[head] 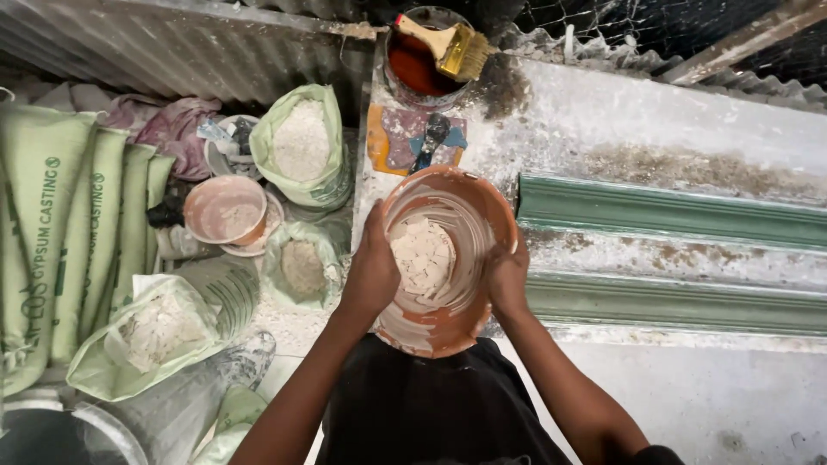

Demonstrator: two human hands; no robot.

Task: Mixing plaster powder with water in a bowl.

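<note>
Both hands, left [372, 274] and right [508, 277], clamp opposite sides of the rim of a bowl [448, 258], held between them above the bench [689, 387]. Its plaster [422, 256] likely makes it heavy, and its smeared walls slippery; the rim seems the safest hold.

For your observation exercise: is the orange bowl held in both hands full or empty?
Neither: the orange bowl holds one small heap of pale chunks, and its smeared inner wall shows around them.
</note>
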